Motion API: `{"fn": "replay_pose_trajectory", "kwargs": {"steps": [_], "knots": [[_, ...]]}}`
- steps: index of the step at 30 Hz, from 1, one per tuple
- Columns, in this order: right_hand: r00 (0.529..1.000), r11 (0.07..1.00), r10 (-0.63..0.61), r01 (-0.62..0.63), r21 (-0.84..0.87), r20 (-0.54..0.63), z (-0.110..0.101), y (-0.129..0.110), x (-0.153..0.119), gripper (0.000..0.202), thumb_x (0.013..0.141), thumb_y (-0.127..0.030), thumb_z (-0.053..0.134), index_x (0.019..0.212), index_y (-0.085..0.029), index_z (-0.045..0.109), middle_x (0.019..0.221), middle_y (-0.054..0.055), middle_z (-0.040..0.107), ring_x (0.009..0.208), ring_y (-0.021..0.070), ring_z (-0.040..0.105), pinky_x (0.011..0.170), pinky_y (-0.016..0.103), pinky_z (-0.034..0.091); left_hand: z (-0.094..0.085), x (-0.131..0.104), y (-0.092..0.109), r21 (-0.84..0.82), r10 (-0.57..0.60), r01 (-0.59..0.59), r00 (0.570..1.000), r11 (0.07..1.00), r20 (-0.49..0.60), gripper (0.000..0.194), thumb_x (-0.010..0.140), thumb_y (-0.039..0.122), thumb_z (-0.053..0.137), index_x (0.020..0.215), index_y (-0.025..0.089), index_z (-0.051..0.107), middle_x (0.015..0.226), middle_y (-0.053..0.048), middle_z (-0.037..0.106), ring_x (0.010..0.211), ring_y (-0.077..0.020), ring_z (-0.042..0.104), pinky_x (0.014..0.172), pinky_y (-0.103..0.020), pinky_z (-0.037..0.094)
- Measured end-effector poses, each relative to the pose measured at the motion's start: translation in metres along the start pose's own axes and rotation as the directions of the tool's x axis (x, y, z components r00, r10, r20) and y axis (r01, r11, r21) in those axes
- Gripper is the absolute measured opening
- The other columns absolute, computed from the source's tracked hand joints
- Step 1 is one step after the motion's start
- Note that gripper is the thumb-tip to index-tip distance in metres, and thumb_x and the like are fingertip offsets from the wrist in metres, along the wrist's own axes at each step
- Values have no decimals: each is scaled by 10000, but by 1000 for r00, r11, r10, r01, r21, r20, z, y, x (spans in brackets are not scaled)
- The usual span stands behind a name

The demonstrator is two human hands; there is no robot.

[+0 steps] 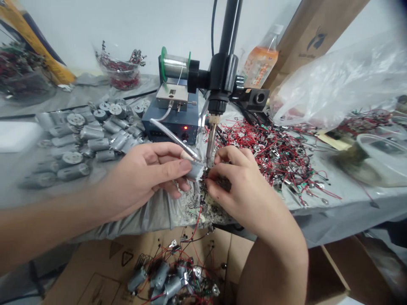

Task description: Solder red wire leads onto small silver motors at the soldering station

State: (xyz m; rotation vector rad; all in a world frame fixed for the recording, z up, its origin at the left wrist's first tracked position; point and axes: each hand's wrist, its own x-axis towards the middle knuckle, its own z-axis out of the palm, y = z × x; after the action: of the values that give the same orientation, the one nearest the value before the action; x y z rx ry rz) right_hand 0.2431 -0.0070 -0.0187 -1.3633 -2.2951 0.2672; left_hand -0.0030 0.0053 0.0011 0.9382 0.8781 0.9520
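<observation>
A clear bowl (pixel 121 70) holds red wires; the cardboard box (pixel 92 279) below the desk (pixel 127 224) bears wired motors. The soldering iron (pixel 211 142) stands between the hands: the left hand (pixel 159 171) pinches a motor (pixel 194 171), the right hand's (pixel 235 178) fingertips close together beside it.

From my end I can see an orange bottle (pixel 261 59) with a white cap beside a tall cardboard box (pixel 295 51) — dark logo on its face. A crumpled clear bag (pixel 343 80) lies near it; far left, a white block (pixel 17 136) and a slanting yellow-and-dark strip (pixel 40 40).
</observation>
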Motion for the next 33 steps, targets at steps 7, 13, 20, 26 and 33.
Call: {"fn": "replay_pose_trajectory", "kwargs": {"steps": [7, 13, 20, 26, 33], "knots": [[982, 998, -44, 50, 25, -186, -11, 11, -5, 230, 1174, -194, 657, 1042, -202, 845, 1226, 142, 774, 1173, 331, 738, 1063, 511, 578, -2, -1, 0, 0, 6, -6, 1000, 1000, 17, 362, 742, 249, 1277, 922, 207, 966, 829, -4, 871, 677, -136, 827, 547, -122, 641], [969, 976, 10, 44, 214, -246, -36, 8, -10, 156, 1104, -157, 686, 1010, -261, 755, 862, -19, 811, 725, 177, 734, 678, 340, 502, -2, -1, 0, 1, 15, -15, 999, 1000, 28, 349, 761, 224, 1270, 937, 218, 969, 818, 0, 867, 722, -147, 843, 537, -108, 630], [939, 968, 22, 67, 243, -344, -43, 2, -14, 171, 1088, -164, 692, 1022, -270, 810, 866, -31, 791, 714, 155, 679, 729, 337, 546, -2, 0, 0, 2, 35, -35, 999, 999, 33, 355, 762, 212, 1275, 959, 221, 979, 824, 0, 875, 744, -142, 839, 534, -102, 632], [932, 940, 25, 100, 326, -360, -38, 1, -12, 192, 1076, -141, 668, 1032, -249, 821, 854, -42, 729, 651, 130, 501, 780, 343, 575, -3, 1, -1, 6, 39, -39, 999, 999, 31, 373, 764, 248, 1288, 971, 225, 978, 824, 13, 860, 750, -131, 842, 531, -91, 623], [922, 899, -14, 181, 398, -388, -31, 5, -9, 142, 1093, -137, 800, 1018, -259, 801, 913, -40, 755, 810, 149, 641, 823, 354, 544, -2, 0, -3, 2, 67, -67, 996, 998, 53, 360, 786, 272, 1285, 982, 230, 986, 847, 3, 873, 759, -135, 844, 539, -100, 634]]}}
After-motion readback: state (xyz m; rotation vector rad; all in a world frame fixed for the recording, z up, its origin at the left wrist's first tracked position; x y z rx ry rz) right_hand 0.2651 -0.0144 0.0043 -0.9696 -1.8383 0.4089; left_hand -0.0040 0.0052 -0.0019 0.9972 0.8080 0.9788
